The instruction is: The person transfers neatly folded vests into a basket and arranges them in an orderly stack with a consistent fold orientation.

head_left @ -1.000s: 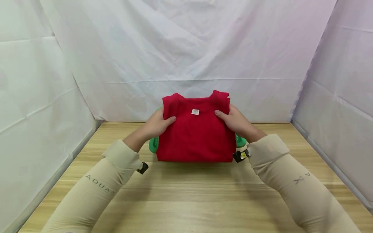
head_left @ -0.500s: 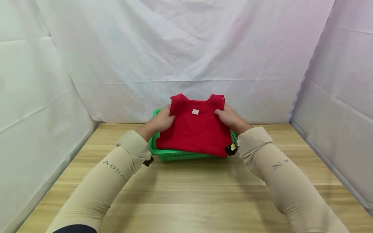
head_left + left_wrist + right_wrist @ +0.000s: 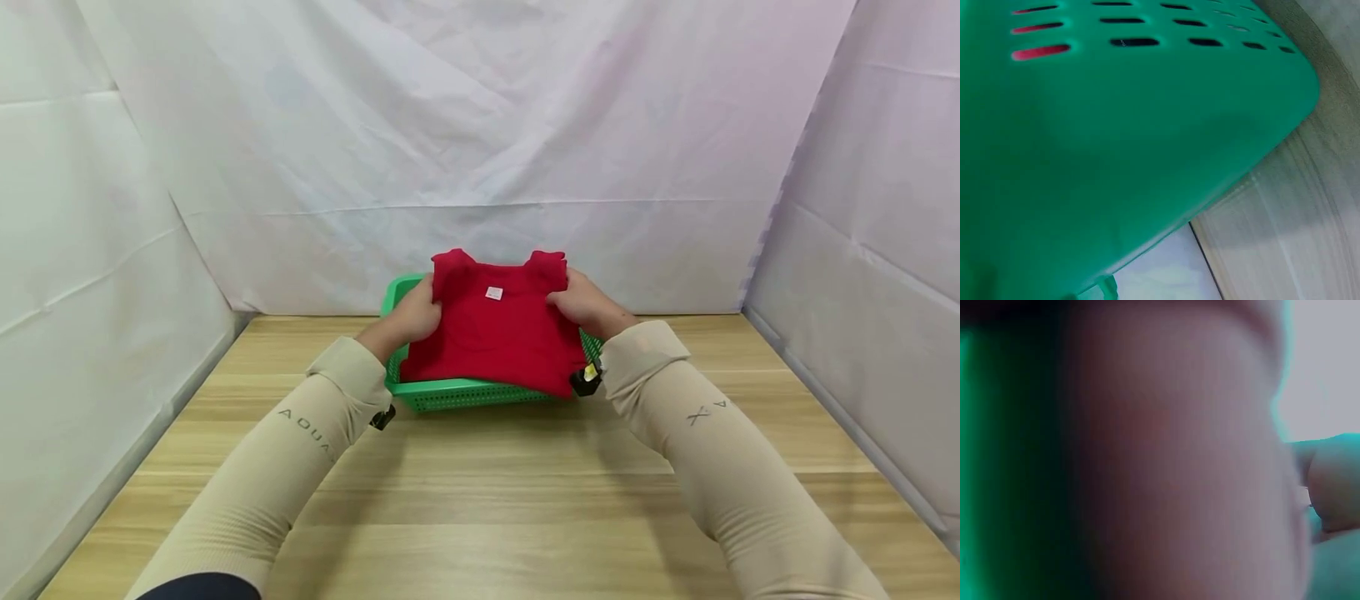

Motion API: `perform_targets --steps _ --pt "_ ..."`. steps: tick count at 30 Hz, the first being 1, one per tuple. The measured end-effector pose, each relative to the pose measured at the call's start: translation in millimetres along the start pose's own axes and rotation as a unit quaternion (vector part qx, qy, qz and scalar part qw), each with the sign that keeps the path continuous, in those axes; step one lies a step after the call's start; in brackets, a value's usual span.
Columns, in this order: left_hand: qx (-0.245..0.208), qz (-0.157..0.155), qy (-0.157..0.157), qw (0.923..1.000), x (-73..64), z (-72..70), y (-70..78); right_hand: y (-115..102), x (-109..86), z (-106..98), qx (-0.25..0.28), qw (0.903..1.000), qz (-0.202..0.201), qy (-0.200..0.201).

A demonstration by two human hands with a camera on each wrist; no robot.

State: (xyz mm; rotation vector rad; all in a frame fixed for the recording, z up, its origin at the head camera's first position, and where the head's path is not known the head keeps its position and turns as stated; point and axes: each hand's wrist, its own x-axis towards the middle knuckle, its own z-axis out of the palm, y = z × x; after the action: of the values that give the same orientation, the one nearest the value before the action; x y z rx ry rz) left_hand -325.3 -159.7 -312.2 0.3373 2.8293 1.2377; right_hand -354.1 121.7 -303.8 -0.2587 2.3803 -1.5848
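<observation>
A folded red shirt [image 3: 498, 333] with a small white neck label lies in and over a green perforated plastic basket [image 3: 450, 395]. Its lower right corner hangs over the basket's front rim. My left hand [image 3: 414, 312] grips the shirt's left edge near the shoulder, inside the basket's left side. On the opposite edge, my right hand [image 3: 587, 302] pinches the shirt with the thumb on top and the other fingers hidden beneath. The left wrist view is filled by the basket wall [image 3: 1116, 137], with red cloth showing through a few slots. Blurred skin fills most of the right wrist view.
The basket stands at the back of a wooden table [image 3: 480, 500], close to a white cloth backdrop [image 3: 480, 133]. White cloth walls rise on the left [image 3: 90, 250] and right [image 3: 870, 233]. Both forearms wear beige sleeves.
Both hands have lowered the shirt into the basket and drawn slightly closer together. The basket, mostly covered by the shirt before, now shows its front and left rim.
</observation>
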Motion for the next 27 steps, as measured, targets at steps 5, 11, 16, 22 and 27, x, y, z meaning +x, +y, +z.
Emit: perform_targets --steps 5,11,16,22,27 --pt "0.01 -0.003 0.013 0.9999 1.7 -0.4 -1.6 -6 0.6 1 -0.067 0.9976 -0.002 0.016" --pt "0.016 -0.019 0.008 0.9997 3.5 0.9 -1.9 -17 4.3 5 -0.162 0.9858 -0.028 0.035" --pt "0.039 -0.038 -0.018 0.9984 8.4 7.4 -3.9 -15 8.0 9 -0.194 0.98 -0.021 0.041" --pt "0.057 -0.07 -0.041 0.9951 9.4 14.7 -4.3 -1 9.7 14 -0.192 0.9812 0.011 0.017" --pt "0.033 -0.091 -0.05 0.994 6.9 19.8 -8.0 13 8.4 17 -0.185 0.9824 0.023 -0.009"
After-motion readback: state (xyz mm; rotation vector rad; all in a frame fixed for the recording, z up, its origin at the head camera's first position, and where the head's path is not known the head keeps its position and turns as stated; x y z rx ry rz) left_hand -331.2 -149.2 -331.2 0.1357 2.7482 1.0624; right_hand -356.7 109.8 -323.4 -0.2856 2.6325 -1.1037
